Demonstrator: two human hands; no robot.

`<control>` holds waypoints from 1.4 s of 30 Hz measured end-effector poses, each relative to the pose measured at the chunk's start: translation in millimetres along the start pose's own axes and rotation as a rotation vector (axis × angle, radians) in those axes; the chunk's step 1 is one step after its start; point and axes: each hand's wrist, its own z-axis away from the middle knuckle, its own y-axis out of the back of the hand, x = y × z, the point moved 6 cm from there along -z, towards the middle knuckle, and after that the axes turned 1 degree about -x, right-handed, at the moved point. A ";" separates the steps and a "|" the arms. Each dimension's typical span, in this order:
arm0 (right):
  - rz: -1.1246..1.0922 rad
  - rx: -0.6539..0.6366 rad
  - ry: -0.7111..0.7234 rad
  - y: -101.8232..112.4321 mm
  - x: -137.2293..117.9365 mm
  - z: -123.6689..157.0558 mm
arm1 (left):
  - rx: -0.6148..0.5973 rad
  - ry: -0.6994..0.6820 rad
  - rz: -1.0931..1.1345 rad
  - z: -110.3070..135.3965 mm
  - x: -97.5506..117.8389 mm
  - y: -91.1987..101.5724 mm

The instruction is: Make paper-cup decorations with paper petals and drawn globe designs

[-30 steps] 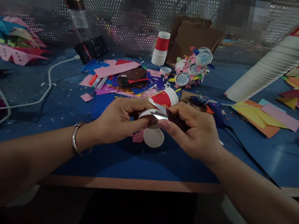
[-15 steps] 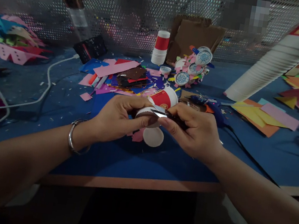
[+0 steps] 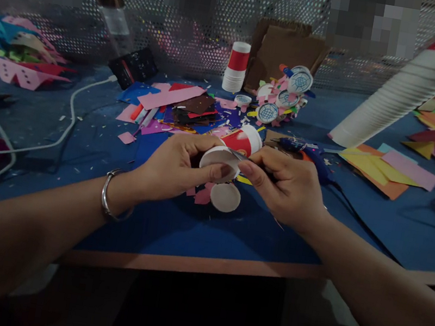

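While white paper disc (image 3: 213, 156) is pinched in left hand (image 3: 173, 167), metal blade (image 3: 235, 154) is gripped in right hand (image 3: 288, 185) at disc's edge; trimming apparently in hand, steady disc called for.

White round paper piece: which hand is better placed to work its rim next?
Probably the right hand: it holds a thin grey blade-like tool at the rim of the white round paper piece, while the left hand is occupied pinching that piece.

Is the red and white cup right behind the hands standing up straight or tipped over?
Tipped. The cup slants, with its white end leaning toward the right instead of facing straight up.
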 end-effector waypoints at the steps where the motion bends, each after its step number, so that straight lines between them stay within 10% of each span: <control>1: -0.005 0.002 -0.014 0.0 0.5 -0.3 | 0.004 0.010 0.004 0.1 -1.0 0.2; 18: -0.525 0.041 -0.372 -8.4 31.7 -6.2 | 0.030 0.172 0.195 2.3 -6.5 -1.2; 42: -0.329 0.011 -0.303 -3.4 24.4 -8.1 | 0.064 0.108 0.263 3.6 -6.7 0.3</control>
